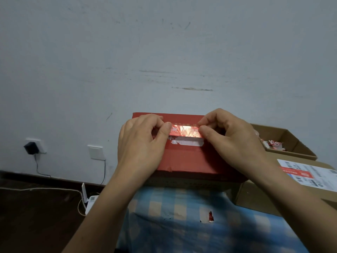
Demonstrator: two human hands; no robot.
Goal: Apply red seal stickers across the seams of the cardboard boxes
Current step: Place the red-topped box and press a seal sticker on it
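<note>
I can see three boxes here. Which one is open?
The brown box at the far right, flaps up, with red-and-white scraps showing inside. The red box in the middle and the labelled brown box are closed.

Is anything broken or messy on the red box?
Yes. The red box has a ragged white torn patch on its top, just below the red seal sticker that the left hand and right hand pinch. A small red scrap lies loose on the checked cloth.
</note>
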